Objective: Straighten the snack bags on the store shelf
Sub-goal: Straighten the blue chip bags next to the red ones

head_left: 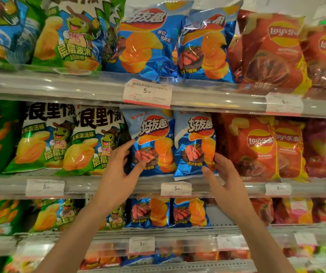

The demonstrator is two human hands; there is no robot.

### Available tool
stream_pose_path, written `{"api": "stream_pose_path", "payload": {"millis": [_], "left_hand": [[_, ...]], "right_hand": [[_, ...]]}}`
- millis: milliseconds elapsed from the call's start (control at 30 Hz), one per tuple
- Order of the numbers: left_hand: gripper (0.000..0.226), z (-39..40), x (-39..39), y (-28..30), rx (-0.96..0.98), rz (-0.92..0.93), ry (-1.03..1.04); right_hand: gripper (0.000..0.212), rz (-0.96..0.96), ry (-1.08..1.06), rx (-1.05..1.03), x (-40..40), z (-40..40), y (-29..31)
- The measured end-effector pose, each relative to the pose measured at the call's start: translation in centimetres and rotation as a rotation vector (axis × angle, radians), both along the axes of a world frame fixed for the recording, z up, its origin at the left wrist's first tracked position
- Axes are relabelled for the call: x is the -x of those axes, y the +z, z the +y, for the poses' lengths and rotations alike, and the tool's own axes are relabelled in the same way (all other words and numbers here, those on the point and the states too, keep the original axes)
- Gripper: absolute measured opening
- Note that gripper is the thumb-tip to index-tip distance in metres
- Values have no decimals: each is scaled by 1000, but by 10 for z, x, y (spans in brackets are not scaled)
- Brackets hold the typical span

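Note:
Two blue steak-flavour chip bags stand side by side on the middle shelf (118, 186). My left hand (121, 168) grips the lower left edge of the left blue bag (154, 134), fingers behind its side and thumb on its front. My right hand (222, 172) holds the lower right corner of the right blue bag (193, 138), thumb under its front and fingers at its side. The right bag's bottom hangs slightly over the shelf lip.
Green corn-snack bags (91, 142) stand left of the blue ones and red Lay's bags (254, 146) to the right. The upper shelf (59, 85) and a lower shelf (178, 231) carry the same brands. Price tags (176, 189) hang on the shelf rails.

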State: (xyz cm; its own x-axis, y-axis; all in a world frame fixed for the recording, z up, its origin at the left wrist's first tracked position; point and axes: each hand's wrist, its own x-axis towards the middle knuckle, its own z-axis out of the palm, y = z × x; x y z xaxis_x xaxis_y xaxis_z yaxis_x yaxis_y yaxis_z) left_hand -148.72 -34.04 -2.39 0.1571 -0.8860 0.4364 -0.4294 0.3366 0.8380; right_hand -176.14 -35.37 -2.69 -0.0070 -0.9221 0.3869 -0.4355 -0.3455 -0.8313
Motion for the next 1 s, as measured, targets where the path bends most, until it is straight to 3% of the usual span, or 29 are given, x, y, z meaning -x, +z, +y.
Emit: {"api": "stream_pose_path", "payload": {"millis": [167, 367, 700, 1000], "left_hand": [[44, 30, 8, -7, -4, 126, 35], [38, 47, 36, -20, -24, 253, 104], [35, 49, 86, -7, -62, 213, 191], [41, 6, 112, 24, -69, 53, 82]], "right_hand": [[28, -33, -33, 0, 13, 27, -9], [27, -26, -58, -50, 45, 32, -18], [19, -99, -4, -43, 92, 19, -14], [23, -53, 87, 26, 74, -7, 18]]}}
